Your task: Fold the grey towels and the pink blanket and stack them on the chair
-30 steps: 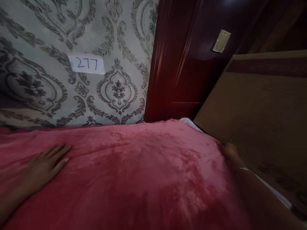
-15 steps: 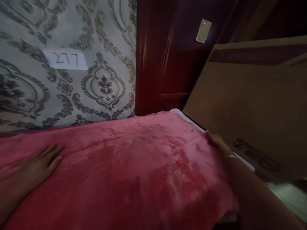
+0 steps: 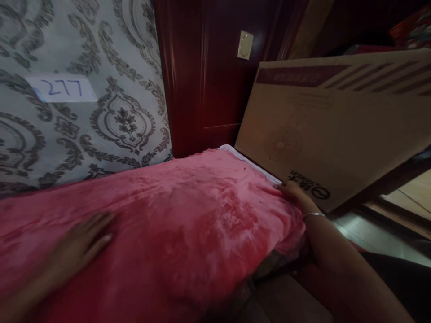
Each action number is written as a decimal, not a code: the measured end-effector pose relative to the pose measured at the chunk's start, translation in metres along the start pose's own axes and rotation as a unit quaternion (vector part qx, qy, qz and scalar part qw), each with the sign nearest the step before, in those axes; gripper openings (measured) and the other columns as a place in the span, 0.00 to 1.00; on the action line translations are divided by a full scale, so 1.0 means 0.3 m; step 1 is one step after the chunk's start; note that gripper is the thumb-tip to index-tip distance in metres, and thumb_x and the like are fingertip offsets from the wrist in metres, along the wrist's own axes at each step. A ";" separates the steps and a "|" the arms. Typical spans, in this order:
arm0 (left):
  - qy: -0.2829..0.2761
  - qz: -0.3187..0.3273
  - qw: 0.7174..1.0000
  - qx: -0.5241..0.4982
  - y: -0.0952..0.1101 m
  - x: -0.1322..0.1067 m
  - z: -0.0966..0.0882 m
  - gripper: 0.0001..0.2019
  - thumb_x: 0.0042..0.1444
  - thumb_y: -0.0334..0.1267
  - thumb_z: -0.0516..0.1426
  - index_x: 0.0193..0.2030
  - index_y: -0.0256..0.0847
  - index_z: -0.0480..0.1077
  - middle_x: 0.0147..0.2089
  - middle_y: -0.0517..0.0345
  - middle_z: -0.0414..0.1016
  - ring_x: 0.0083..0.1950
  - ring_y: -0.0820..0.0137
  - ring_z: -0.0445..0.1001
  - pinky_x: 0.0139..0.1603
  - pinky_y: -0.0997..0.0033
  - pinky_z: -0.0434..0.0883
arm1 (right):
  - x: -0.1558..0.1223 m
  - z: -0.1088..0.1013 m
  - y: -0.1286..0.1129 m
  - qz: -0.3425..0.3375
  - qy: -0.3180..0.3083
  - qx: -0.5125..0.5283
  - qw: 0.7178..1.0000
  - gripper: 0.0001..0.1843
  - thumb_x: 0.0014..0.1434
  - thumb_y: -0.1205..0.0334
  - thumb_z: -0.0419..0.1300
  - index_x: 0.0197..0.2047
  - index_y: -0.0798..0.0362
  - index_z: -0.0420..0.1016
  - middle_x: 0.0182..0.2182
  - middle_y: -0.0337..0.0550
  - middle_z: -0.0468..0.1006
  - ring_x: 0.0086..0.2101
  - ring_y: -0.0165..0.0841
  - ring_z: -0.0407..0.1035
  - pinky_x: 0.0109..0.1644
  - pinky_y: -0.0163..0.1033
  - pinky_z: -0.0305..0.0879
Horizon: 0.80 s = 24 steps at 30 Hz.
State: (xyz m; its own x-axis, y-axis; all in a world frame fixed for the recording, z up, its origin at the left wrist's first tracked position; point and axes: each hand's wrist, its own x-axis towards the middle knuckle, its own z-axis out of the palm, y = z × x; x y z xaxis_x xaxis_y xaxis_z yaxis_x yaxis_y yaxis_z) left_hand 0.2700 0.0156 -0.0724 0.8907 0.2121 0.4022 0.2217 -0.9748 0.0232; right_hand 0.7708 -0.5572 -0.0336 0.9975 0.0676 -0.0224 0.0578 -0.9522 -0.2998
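A pink-and-red plush cloth (image 3: 175,215) spreads over a raised surface and hangs down toward the front. My left hand (image 3: 82,244), slightly blurred, hovers over or rests on the cloth at the left; its fingers are stretched out and hold nothing. At the right border my right hand (image 3: 292,192), with a bracelet on the wrist, has its fingers closed on the cloth's edge. A white edge strip (image 3: 251,165) shows along that side beyond the fingers. The cloth bunches in folds near my right wrist, and what lies under it is mostly hidden.
A large cardboard box (image 3: 336,121) leans beside the right edge. Behind the cloth are a patterned papered wall (image 3: 128,67) with a paper label reading 277 (image 3: 63,88) and a dark red wood panel (image 3: 202,67) with a switch plate (image 3: 245,45). Floor tiles (image 3: 363,231) show at the right.
The view has turned right, showing more of the box and floor. My left hand has moved right over the cloth. The cloth's front right edge has lifted and bunched, with my right hand still on it.
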 end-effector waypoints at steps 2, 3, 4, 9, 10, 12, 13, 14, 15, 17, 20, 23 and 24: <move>-0.027 0.041 0.999 0.014 0.092 -0.025 0.024 0.32 0.67 0.54 0.45 0.77 0.70 0.45 0.76 0.70 0.59 0.74 0.57 0.64 0.73 0.45 0.61 | -0.015 -0.027 0.022 0.020 -0.006 -0.013 1.000 0.22 0.70 0.51 0.58 0.48 0.62 0.84 0.44 0.61 0.82 0.44 0.43 0.78 0.42 0.38 0.68; -0.035 0.051 0.998 0.024 0.122 -0.037 0.038 0.32 0.67 0.55 0.46 0.78 0.65 0.48 0.77 0.64 0.59 0.74 0.55 0.63 0.73 0.43 0.61 | -0.023 -0.036 0.032 0.028 -0.004 -0.018 0.999 0.22 0.71 0.51 0.57 0.49 0.62 0.84 0.45 0.62 0.82 0.46 0.44 0.78 0.43 0.39 0.68; -0.039 0.055 0.997 0.033 0.142 -0.047 0.050 0.33 0.67 0.56 0.46 0.78 0.60 0.51 0.77 0.59 0.58 0.75 0.53 0.62 0.73 0.41 0.60 | -0.031 -0.042 0.041 0.035 -0.003 -0.023 0.999 0.22 0.71 0.51 0.57 0.49 0.62 0.84 0.45 0.63 0.82 0.47 0.45 0.78 0.44 0.39 0.68; -0.043 0.045 0.997 0.055 0.159 -0.056 0.069 0.32 0.68 0.56 0.44 0.76 0.51 0.59 0.77 0.53 0.58 0.76 0.51 0.60 0.73 0.42 0.59 | -0.076 -0.019 0.051 0.062 0.002 -0.028 0.998 0.28 0.73 0.49 0.51 0.55 0.65 0.81 0.50 0.66 0.80 0.51 0.48 0.76 0.47 0.41 0.70; -0.045 0.042 0.997 0.055 0.159 -0.053 0.066 0.32 0.68 0.56 0.43 0.75 0.51 0.60 0.77 0.53 0.59 0.75 0.51 0.60 0.73 0.42 0.60 | -0.088 -0.012 0.051 0.067 0.004 -0.027 0.997 0.30 0.74 0.49 0.48 0.56 0.66 0.80 0.51 0.67 0.80 0.52 0.49 0.76 0.48 0.41 0.71; -0.046 0.041 0.997 0.055 0.160 -0.050 0.061 0.32 0.68 0.56 0.43 0.75 0.49 0.61 0.76 0.51 0.60 0.75 0.51 0.61 0.72 0.42 0.60 | -0.113 -0.003 0.055 0.072 0.005 -0.027 0.997 0.30 0.74 0.49 0.48 0.55 0.66 0.80 0.51 0.67 0.80 0.52 0.49 0.76 0.48 0.42 0.71; -0.045 0.042 0.997 0.055 0.160 -0.050 0.061 0.32 0.68 0.57 0.43 0.75 0.48 0.61 0.76 0.50 0.61 0.75 0.51 0.61 0.72 0.42 0.61 | -0.128 -0.003 0.060 0.073 0.006 -0.029 0.997 0.28 0.73 0.50 0.50 0.54 0.65 0.81 0.51 0.67 0.80 0.52 0.50 0.76 0.48 0.42 0.72; -0.041 0.045 0.997 0.055 0.159 -0.052 0.063 0.33 0.68 0.57 0.43 0.75 0.47 0.61 0.75 0.49 0.61 0.75 0.51 0.61 0.72 0.43 0.61 | -0.142 -0.007 0.066 0.074 0.010 -0.031 0.997 0.27 0.72 0.50 0.52 0.54 0.64 0.82 0.51 0.66 0.79 0.52 0.51 0.76 0.49 0.43 0.72; -0.036 0.049 0.997 0.054 0.157 -0.053 0.068 0.33 0.68 0.57 0.44 0.75 0.47 0.61 0.75 0.48 0.61 0.75 0.51 0.61 0.73 0.44 0.60 | -0.156 -0.013 0.072 0.077 0.015 -0.034 0.996 0.26 0.72 0.51 0.52 0.53 0.64 0.82 0.51 0.67 0.79 0.52 0.52 0.75 0.49 0.44 0.72; -0.023 0.055 0.997 0.052 0.151 -0.055 0.080 0.33 0.69 0.57 0.44 0.75 0.47 0.61 0.75 0.48 0.62 0.75 0.52 0.61 0.74 0.46 0.58 | -0.182 -0.031 0.076 0.084 0.026 -0.040 0.995 0.26 0.71 0.53 0.52 0.54 0.65 0.81 0.50 0.70 0.79 0.52 0.54 0.75 0.50 0.48 0.73; -0.026 0.053 0.997 0.045 0.157 -0.049 0.083 0.33 0.69 0.58 0.43 0.75 0.47 0.60 0.75 0.48 0.61 0.75 0.53 0.60 0.75 0.46 0.57 | -0.220 -0.049 0.030 0.079 0.037 -0.050 0.995 0.26 0.70 0.58 0.50 0.55 0.70 0.79 0.50 0.75 0.77 0.53 0.59 0.73 0.51 0.54 0.72; -0.070 0.029 0.997 0.022 0.209 -0.045 0.042 0.33 0.70 0.58 0.43 0.76 0.48 0.59 0.77 0.47 0.59 0.76 0.53 0.58 0.75 0.45 0.56 | -0.281 -0.006 -0.098 -0.006 0.058 -0.057 0.997 0.29 0.72 0.57 0.45 0.65 0.66 0.72 0.62 0.72 0.69 0.63 0.59 0.64 0.61 0.59 0.66; -0.089 0.017 0.996 0.008 0.235 -0.048 0.021 0.32 0.70 0.58 0.43 0.76 0.49 0.58 0.77 0.48 0.57 0.77 0.54 0.57 0.75 0.45 0.55 | -0.313 0.028 -0.149 -0.064 0.064 -0.056 0.994 0.30 0.72 0.56 0.44 0.68 0.63 0.68 0.66 0.68 0.65 0.65 0.56 0.60 0.65 0.59 0.62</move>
State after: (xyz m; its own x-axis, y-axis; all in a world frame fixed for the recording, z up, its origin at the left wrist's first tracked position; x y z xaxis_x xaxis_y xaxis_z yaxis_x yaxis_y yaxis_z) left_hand 0.2753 -0.0558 -0.0822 0.9536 0.1893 0.2341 0.1953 -0.9808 -0.0022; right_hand 0.6742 -0.5185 -0.0260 0.9785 0.1579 0.1327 0.1809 -0.9660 -0.1845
